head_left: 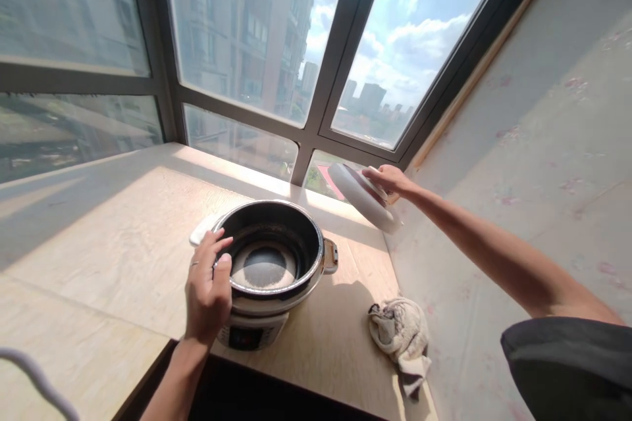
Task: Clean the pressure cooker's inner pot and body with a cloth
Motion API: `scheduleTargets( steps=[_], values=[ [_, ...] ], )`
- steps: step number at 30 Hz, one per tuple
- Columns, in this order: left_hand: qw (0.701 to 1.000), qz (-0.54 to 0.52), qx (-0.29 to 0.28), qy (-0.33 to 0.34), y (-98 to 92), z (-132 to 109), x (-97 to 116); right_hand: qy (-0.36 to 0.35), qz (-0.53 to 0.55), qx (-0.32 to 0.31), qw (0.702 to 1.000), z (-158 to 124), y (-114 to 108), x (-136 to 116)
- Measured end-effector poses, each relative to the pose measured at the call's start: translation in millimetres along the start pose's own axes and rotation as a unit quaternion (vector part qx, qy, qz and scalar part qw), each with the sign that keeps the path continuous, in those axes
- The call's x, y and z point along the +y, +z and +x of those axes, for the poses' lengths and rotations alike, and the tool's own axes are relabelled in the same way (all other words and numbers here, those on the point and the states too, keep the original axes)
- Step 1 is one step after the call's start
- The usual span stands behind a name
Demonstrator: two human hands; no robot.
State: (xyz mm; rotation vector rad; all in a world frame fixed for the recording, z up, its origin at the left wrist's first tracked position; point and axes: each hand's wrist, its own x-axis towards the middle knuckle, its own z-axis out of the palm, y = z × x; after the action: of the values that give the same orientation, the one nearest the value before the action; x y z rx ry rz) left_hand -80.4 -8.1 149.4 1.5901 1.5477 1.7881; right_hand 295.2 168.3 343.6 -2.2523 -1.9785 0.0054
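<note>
A round cooker (270,289) with a dark inner pot stands open on the pale wooden counter (99,230). My left hand (207,289) rests on its near left rim, fingers curled over the edge. My right hand (390,181) is stretched out to the far right and grips the white lid (363,200), held tilted in the air near the window corner and the wall.
A crumpled cloth (402,335) lies on the counter to the right of the cooker, by the grey wall (533,164). Large windows (257,46) run along the back. A white cable (34,371) shows at the bottom left.
</note>
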Motion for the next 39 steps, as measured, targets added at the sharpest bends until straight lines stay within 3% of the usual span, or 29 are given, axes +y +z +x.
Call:
scheduleTargets(
  steps=[5,10,14,19,22,27,39],
  values=[
    [1.0,0.004,0.022,0.021,-1.3,3.4,-1.0,-0.046,0.105,-0.009,0.993,-51.9,-41.2,-45.7],
    [0.996,0.015,0.092,-0.011,-23.8,28.0,-23.7,-0.076,0.128,-0.021,0.989,-86.4,-51.1,-87.4],
    [0.986,-0.03,0.097,-0.135,-37.9,54.9,-51.9,-0.142,0.087,-0.015,0.986,-103.6,-42.1,-117.3],
    [0.946,-0.198,0.037,-0.253,-18.4,73.9,-67.1,-0.193,0.003,-0.009,0.981,-114.6,-23.1,-159.8],
    [0.936,-0.237,0.013,-0.259,-4.6,74.8,-70.5,-0.19,-0.021,-0.039,0.981,-118.7,-12.0,-182.5],
    [0.886,-0.388,-0.024,-0.254,1.3,68.9,-76.9,-0.179,-0.022,-0.05,0.982,-124.5,4.1,-205.5],
    [0.888,-0.406,-0.002,-0.216,5.8,66.9,-85.2,-0.191,-0.061,-0.03,0.979,-135.8,29.8,-227.6]
  ],
)
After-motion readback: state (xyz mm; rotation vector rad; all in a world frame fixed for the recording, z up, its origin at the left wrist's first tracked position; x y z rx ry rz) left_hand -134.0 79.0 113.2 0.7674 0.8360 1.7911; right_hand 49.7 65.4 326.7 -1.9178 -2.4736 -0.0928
